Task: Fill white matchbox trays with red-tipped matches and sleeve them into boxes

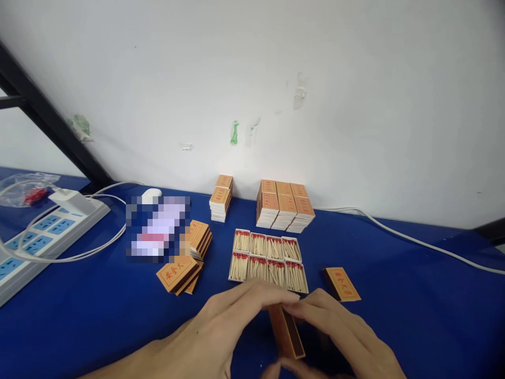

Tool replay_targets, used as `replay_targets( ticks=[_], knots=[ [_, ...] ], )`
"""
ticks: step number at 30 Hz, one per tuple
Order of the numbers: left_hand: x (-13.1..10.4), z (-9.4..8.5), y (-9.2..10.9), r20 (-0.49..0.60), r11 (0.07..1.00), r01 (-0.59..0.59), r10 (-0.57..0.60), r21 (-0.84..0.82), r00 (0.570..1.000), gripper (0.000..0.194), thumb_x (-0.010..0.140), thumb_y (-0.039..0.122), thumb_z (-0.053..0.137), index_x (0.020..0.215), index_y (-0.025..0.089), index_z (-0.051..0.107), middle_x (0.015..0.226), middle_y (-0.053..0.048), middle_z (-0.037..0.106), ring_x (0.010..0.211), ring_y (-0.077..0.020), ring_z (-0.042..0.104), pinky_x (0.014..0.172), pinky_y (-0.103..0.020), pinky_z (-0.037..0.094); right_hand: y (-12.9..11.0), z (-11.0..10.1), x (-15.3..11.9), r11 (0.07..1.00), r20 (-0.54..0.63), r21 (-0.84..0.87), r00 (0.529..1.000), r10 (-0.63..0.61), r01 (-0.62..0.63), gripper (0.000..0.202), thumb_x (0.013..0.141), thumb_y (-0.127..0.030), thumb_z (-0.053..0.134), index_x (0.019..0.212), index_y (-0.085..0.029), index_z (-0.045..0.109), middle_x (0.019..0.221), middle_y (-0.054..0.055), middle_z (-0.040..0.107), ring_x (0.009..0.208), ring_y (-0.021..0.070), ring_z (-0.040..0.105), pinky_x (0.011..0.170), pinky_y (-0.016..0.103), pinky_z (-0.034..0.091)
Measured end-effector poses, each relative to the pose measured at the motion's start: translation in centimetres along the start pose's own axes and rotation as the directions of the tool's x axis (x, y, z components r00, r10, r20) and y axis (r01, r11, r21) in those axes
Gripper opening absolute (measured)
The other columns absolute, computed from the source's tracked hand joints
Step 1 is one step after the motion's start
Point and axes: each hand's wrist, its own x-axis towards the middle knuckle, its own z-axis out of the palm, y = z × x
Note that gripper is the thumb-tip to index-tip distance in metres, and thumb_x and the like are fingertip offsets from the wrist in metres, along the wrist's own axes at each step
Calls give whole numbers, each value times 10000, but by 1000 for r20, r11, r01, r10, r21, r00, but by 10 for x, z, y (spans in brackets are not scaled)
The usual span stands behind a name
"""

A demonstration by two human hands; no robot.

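Observation:
Between my two hands a matchbox [284,332] stands tilted, its dark striking strip turned up and to the right. The fingers of my left hand [236,308] arch over its far end. My right hand [347,329] meets them there, fingertips pressed to the same end, with thumb tips at the near end. Whether the box has its tray inside cannot be seen. Just beyond my fingers lie two rows of open trays [258,263] full of red-tipped matches. To the right, a single orange matchbox [342,284] lies on the blue table [414,316].
Stacked matchboxes [286,205] stand by the wall, with a smaller stack [221,197] to their left. Loose sleeves [179,273] lie in a pile at left. Farther left are a blurred-out phone [160,229], a power strip [47,237] and white cables [379,226].

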Motion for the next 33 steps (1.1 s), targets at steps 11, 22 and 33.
replay_targets(
  ticks=[11, 22, 33],
  knots=[
    [-9, 15, -14, -47, 992, -37, 43, 125, 998, 1125, 942, 98, 884, 1824, 450, 282, 1656, -60, 701, 1405, -299, 793, 1136, -395, 703, 3, 4, 3, 961, 157, -177, 970, -183, 210, 534, 1141, -190, 609, 1672, -226, 644, 1286, 107, 874, 1127, 237, 874, 907, 250, 721],
    [-20, 19, -16, -109, 930, -18, 62, 368, 992, 932, 1015, 94, 706, 1838, 353, 353, 1676, -87, 693, 1364, -275, 819, 1129, -391, 713, 7, 3, -2, 903, 158, -374, 974, -161, 210, 458, 1145, -169, 611, 1603, -169, 633, 1456, 177, 815, 1292, 285, 835, 1007, 341, 727],
    [-15, 20, -14, -233, 869, -48, 185, 493, 955, 774, 1049, 154, 696, 1774, 264, 447, 1547, -100, 773, 1361, -257, 813, 1135, -353, 713, 71, -101, 31, 952, 209, -277, 959, 192, -131, 425, 958, -589, 914, 1307, -364, 825, 1335, 76, 815, 1129, 315, 833, 950, 443, 727]
  ],
)
